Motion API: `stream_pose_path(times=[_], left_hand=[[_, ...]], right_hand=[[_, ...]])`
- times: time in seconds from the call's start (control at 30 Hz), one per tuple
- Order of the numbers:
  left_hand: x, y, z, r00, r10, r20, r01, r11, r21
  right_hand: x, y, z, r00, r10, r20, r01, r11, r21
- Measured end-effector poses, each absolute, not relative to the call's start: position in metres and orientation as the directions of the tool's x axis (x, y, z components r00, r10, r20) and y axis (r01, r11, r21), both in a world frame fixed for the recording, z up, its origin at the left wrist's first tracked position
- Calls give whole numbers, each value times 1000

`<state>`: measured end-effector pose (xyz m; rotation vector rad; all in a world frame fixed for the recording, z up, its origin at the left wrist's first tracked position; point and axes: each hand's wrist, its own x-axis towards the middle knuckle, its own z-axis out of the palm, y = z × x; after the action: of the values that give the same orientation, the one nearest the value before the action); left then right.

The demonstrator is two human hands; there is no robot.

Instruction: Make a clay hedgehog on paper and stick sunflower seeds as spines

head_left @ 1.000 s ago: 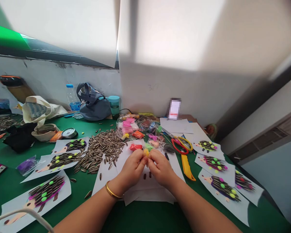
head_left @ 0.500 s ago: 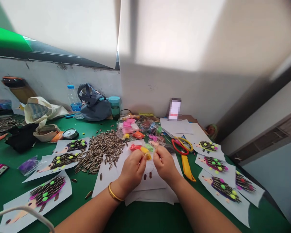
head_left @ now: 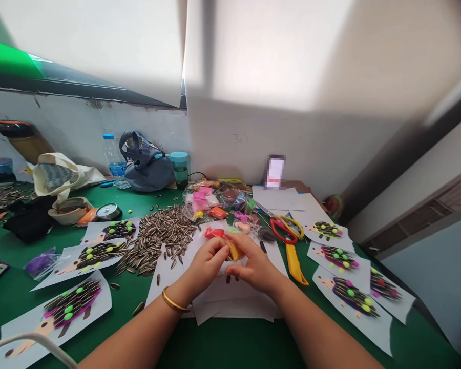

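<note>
Both my hands meet over a stack of white paper (head_left: 211, 306) in the middle of the table. Between them is a small clear packet of yellow modelling clay (head_left: 235, 250). My left hand (head_left: 211, 259) pinches its near side, with a gold bangle on the wrist. Curled round its right side are the fingers and thumb of my right hand (head_left: 253, 261). Just beyond lies a red clay packet (head_left: 213, 232), with green clay partly hidden behind my right fingers. Dark brown clay pieces on the paper show below my hands.
Sunflower seeds (head_left: 157, 233) are heaped left of the paper. Several seed-and-clay hedgehog pictures (head_left: 77, 302) lie on both sides. Red-and-yellow scissors (head_left: 286, 229) and a yellow cutter (head_left: 295, 264) are at the right. Bagged clay (head_left: 203, 200), a drawstring bag (head_left: 148, 166) and a phone (head_left: 275, 171) stand behind.
My right hand has turned from a closed pinch to curl its fingers round the yellow packet. My left hand has shifted slightly left and still grips it. The view has moved a little.
</note>
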<state>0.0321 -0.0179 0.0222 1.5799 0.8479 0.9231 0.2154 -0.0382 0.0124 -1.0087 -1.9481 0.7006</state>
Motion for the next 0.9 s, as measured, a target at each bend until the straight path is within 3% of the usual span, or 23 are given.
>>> stream_pose_path(times=[0.27,0.53,0.73,0.9], left_hand=[[32,-18,22,485,863,142,99,-216,971],[36,-20,16,480,865,145,146,-242,959],[37,-19,15,500,857,126,114,-209,971],[33,-16,16,414,897,156,89,-211,974]], right_hand=[[212,-38,14,-236,864,445,339,502,-795],[209,-38,8,-247,802,544,396,596,-699],[207,-40,8,-237,824,515,402,566,-720],[212,-40,10,-238,858,454,436,513,-740]])
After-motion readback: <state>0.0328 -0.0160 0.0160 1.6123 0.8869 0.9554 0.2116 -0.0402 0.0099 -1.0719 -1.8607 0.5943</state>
